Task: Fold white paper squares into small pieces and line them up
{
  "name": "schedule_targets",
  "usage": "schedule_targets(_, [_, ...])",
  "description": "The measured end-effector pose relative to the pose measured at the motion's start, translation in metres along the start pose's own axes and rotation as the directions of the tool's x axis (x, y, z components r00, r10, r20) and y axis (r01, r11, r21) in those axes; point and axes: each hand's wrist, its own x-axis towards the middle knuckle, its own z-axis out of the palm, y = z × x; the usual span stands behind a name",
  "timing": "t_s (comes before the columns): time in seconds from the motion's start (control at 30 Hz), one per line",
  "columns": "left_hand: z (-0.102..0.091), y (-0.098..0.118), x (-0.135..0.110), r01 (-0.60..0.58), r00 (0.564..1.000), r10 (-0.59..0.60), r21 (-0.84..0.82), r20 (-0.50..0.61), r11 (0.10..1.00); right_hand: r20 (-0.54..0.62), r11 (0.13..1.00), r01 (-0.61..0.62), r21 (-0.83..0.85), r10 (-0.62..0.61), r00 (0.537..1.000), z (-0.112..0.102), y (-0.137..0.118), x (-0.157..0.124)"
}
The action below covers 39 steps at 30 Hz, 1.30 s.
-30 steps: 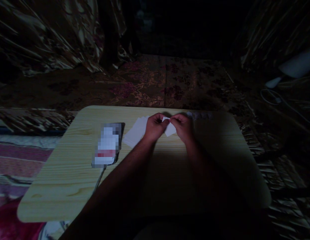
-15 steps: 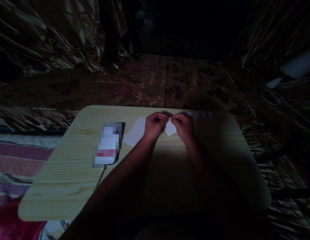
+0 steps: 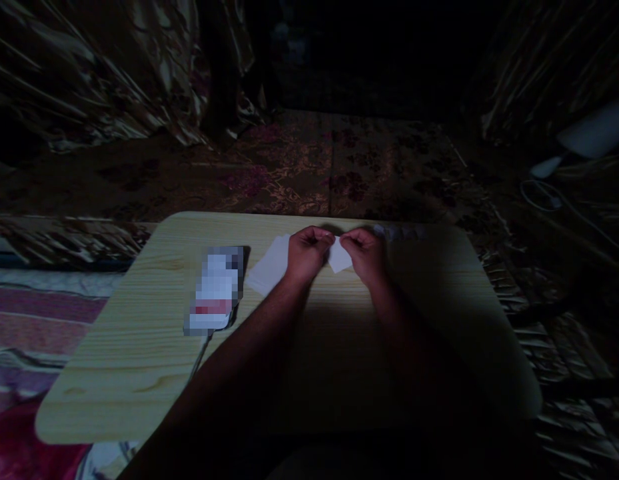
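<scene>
A small piece of white paper [image 3: 340,259] is pinched between my two hands near the far edge of the table, one corner pointing towards me. My left hand [image 3: 308,251] is closed, its thumb and forefinger on the paper's upper left part. Close beside it, my right hand [image 3: 365,252] is closed the same way on the upper right part. The fingertips of both hands nearly meet. Partly behind my left hand lies a stack of white paper sheets [image 3: 270,265]. Several small pale pieces [image 3: 402,231], too dim to make out, sit in a row beyond my right hand.
On the left of the wooden table [image 3: 119,333] lies a phone-like device [image 3: 216,290], its surface pixelated, with a cable [image 3: 199,357] running towards me. Behind the table is a patterned cloth-covered seat [image 3: 299,160]. A white lamp-like object [image 3: 596,130] and cord [image 3: 539,193] are at right.
Almost nothing differs. Both hands keep their pinch on the paper, with only a very slight shift of the fingers.
</scene>
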Motion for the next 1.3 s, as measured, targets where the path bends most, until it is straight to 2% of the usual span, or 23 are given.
schedule_targets(0.33, [-0.0024,0.0002,0.0002,-0.043,0.999,0.043,0.033,-0.012,0.999,-0.003,1.000,0.000,0.004,0.000,1.000,0.0008,0.0003,0.0003])
schedule_targets(0.73, [-0.0003,0.0004,-0.0029,-0.069,0.994,0.079,0.120,-0.081,0.990,-0.013,1.000,0.016,0.009,-0.016,1.000,0.0023,-0.0020,-0.0013])
schedule_targets(0.97, [-0.0004,0.0017,-0.0013,-0.037,0.999,0.038,0.078,-0.008,0.996,-0.043,0.999,-0.022,0.031,0.024,0.999,-0.0022,0.0005,0.0026])
schedule_targets(1.3, [-0.0018,-0.0028,-0.0003,-0.069,0.997,0.071,0.140,-0.006,0.988,-0.056,0.997,-0.029,0.070,0.033,0.998,-0.0029,0.0005,0.0042])
